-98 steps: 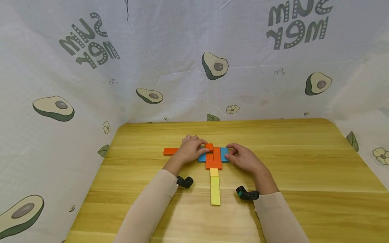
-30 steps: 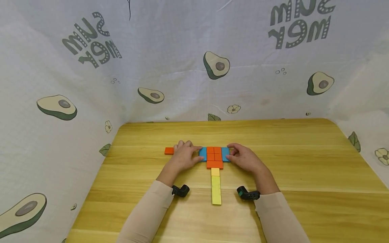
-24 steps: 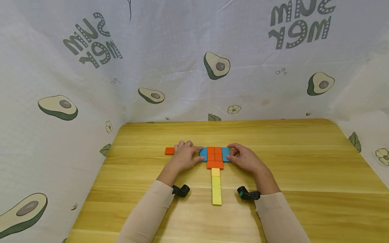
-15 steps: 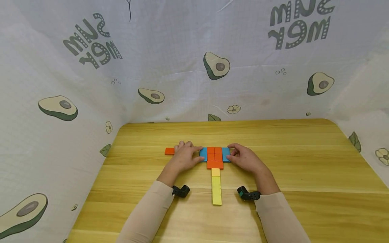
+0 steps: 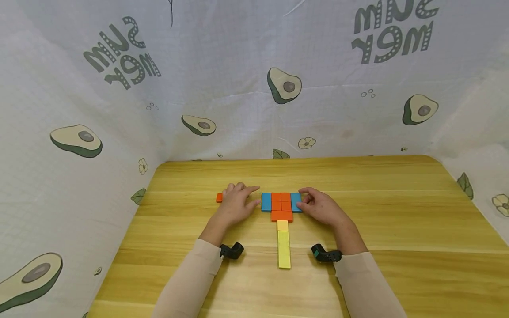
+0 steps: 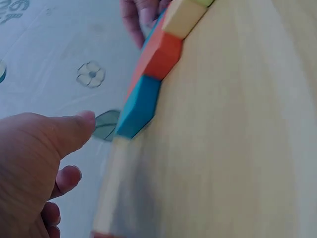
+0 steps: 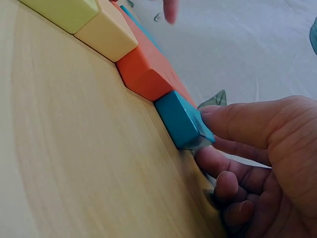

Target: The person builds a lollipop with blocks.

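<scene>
Several small orange square blocks (image 5: 280, 201) lie as a group between a left blue block (image 5: 266, 202) and a right blue block (image 5: 296, 201). Below them sit a wide orange block (image 5: 282, 216), a cream block (image 5: 282, 225) and a long yellow-green block (image 5: 284, 249), in line. My left hand (image 5: 235, 205) hovers just left of the left blue block, thumb and index finger spread, holding nothing. My right hand (image 5: 323, 208) holds the right blue block by its outer end; the right wrist view shows the thumb (image 7: 233, 119) against it.
Another orange block (image 5: 219, 198) lies farther left, mostly hidden behind my left hand. Avocado-print cloth (image 5: 238, 88) hangs behind the wooden table (image 5: 377, 221) and on both sides. Black cameras sit at both wrists.
My left hand first set an orange square into the group, then held the left blue block. It has now let go and moved left. The right hand has stayed in place.
</scene>
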Demonstrator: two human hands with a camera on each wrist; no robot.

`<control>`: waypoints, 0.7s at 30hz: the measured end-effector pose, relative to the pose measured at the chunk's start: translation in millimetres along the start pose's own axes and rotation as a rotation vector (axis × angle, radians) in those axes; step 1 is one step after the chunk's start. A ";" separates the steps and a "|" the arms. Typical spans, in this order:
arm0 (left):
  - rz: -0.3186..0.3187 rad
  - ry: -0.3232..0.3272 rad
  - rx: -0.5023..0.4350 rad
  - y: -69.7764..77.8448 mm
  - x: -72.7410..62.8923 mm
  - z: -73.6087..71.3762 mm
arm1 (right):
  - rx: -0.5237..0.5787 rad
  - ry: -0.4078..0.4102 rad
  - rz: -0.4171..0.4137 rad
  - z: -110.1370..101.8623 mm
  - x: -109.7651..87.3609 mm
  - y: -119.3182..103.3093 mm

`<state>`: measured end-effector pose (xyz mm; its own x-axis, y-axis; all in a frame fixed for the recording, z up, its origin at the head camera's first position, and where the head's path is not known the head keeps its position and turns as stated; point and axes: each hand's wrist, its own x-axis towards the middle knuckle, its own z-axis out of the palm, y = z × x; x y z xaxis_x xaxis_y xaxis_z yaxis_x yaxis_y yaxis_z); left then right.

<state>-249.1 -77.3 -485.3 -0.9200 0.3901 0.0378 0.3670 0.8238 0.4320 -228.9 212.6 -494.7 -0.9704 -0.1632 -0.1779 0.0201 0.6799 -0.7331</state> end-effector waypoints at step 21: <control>-0.172 0.030 -0.079 -89.9 -29.4 -33.0 | 0.018 0.016 -0.021 -0.8 -1.7 1.2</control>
<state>-259.5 -176.3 -495.5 -0.9724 0.2328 -0.0168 0.1929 0.8421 0.5037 -227.5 214.3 -494.7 -0.9745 -0.1653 -0.1521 0.0042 0.6638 -0.7479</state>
